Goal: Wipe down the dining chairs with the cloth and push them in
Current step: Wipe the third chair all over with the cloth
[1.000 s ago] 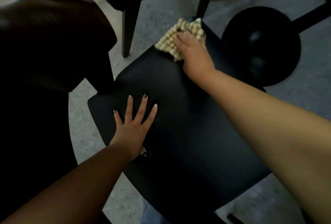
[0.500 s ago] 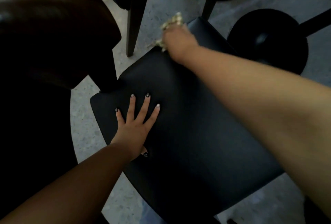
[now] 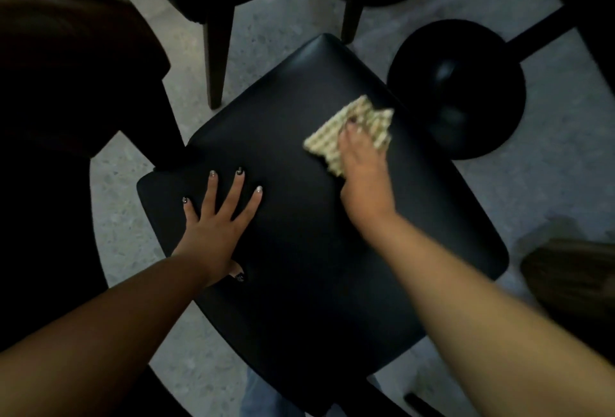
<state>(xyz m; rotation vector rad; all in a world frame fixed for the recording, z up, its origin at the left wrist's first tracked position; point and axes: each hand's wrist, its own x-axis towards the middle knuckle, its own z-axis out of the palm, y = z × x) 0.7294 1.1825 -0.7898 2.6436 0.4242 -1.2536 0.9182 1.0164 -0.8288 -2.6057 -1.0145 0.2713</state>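
Cloth (image 3: pixel 349 132) lies pressed under right hand (image 3: pixel 364 170) on chair seat (image 3: pixel 299 250).

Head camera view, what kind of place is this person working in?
Probably a restaurant or café dining area. There are several matching black padded chairs, a round black pedestal table base on a speckled hard floor, and a checked cloth wiping one seat.

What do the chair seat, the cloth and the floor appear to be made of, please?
Chair seat: likely leather or vinyl; smooth, black, soft sheen at the corner. Cloth: woven fabric, beige checked weave, limp edges. Floor: probably terrazzo or polished concrete; grey, speckled.
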